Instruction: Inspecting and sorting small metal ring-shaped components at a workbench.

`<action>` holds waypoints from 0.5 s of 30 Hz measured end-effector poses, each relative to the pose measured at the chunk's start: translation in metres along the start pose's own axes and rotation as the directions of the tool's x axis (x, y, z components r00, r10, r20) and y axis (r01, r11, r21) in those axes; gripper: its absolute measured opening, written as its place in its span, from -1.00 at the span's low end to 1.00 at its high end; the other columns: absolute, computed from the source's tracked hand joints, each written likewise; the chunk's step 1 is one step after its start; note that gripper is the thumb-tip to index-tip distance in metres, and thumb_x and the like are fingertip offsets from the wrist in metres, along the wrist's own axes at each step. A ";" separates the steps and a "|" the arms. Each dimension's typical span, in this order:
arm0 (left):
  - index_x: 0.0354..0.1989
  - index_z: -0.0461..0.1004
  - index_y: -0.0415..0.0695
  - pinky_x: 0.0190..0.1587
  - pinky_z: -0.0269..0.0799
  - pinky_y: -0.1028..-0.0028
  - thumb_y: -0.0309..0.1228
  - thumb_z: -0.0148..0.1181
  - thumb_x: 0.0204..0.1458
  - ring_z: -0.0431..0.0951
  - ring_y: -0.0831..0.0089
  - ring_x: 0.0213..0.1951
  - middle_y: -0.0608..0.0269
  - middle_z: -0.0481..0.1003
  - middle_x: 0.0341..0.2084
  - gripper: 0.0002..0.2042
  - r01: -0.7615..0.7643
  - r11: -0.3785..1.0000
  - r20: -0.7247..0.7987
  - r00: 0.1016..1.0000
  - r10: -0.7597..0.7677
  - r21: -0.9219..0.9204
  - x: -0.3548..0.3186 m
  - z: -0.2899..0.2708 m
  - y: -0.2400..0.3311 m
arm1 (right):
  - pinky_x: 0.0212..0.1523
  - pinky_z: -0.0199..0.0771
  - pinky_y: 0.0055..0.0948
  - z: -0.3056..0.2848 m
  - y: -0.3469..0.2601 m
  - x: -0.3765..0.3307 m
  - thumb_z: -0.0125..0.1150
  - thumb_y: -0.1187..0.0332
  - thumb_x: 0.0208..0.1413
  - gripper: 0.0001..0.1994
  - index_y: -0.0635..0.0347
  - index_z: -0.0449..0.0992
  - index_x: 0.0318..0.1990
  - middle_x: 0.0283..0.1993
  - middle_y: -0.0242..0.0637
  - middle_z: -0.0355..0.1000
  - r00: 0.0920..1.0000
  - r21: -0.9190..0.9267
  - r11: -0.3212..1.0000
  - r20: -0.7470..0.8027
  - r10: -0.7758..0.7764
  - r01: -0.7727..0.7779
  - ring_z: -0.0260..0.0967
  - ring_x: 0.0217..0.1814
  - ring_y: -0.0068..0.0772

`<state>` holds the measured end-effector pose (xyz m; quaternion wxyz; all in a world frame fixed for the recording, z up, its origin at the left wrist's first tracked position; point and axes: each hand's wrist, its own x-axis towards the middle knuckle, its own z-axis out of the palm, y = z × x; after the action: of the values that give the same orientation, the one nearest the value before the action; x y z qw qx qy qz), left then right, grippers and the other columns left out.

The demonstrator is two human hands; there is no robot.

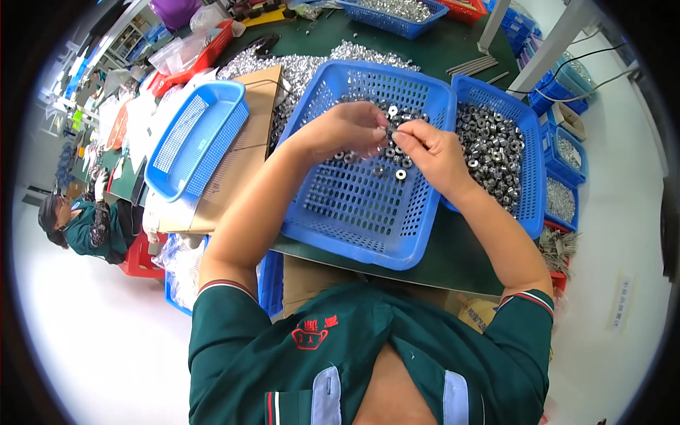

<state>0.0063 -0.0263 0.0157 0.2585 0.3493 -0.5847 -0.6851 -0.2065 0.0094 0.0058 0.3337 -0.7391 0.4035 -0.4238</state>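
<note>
My two hands meet over a large blue perforated basket [340,244] with small round metal parts [401,174] in its far half. These parts are ring-like, silvery and dark, with a hole in the middle. My left hand [346,129] is closed, its fingers curled and thumb and forefinger pinched; some fingers are smeared by motion. Close by on the right, my right hand [433,153] pinches with thumb and forefinger, its tips almost touching the left ones. What either pinch holds is too small to make out.
To the right stands a second blue basket [533,152] full of similar parts. A shallow blue basket [157,159] lies on cardboard [248,134] at left. Loose shiny parts [301,71] heap behind, on the green table [319,39]. A seated person [92,219] is at far left.
</note>
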 end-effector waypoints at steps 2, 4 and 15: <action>-0.14 0.38 -0.19 -0.30 0.44 0.55 -0.44 0.15 0.10 0.50 0.51 -0.38 0.22 0.50 -0.34 -0.80 -0.061 0.939 0.019 0.997 0.072 -0.339 -0.003 0.004 0.004 | -0.48 0.35 -0.49 -0.002 0.000 -0.001 0.19 0.31 0.09 -0.85 0.20 0.52 -0.30 -0.50 -0.22 0.48 1.000 -0.057 0.998 -0.006 -0.007 0.006 0.42 -0.52 -0.45; -0.13 0.38 -0.19 -0.31 0.44 0.56 -0.44 0.15 0.10 0.50 0.52 -0.39 0.20 0.51 -0.34 -0.80 -0.059 0.941 0.020 0.997 0.069 -0.332 -0.002 0.005 0.002 | -0.47 0.38 -0.40 -0.002 0.000 -0.001 0.16 0.32 0.10 -0.86 0.19 0.51 -0.32 -0.49 -0.17 0.48 0.999 -0.108 0.994 -0.026 -0.034 0.031 0.47 -0.49 -0.27; -0.29 0.39 -0.17 -0.48 0.42 0.61 -0.40 0.16 0.11 0.50 0.53 -0.55 0.21 0.51 -0.52 -0.88 0.007 0.970 -0.019 1.000 -0.012 -0.245 0.003 0.007 -0.003 | -0.52 0.36 -0.31 -0.001 0.000 0.000 0.17 0.33 0.07 -0.87 0.18 0.45 -0.43 -0.55 -0.19 0.43 0.979 -0.255 0.948 -0.026 -0.203 0.190 0.43 -0.51 -0.15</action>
<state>-0.0010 -0.0232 0.0131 0.3023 0.3245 -0.4916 -0.7494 -0.2072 0.0092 0.0063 0.1830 -0.8005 0.3869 -0.4194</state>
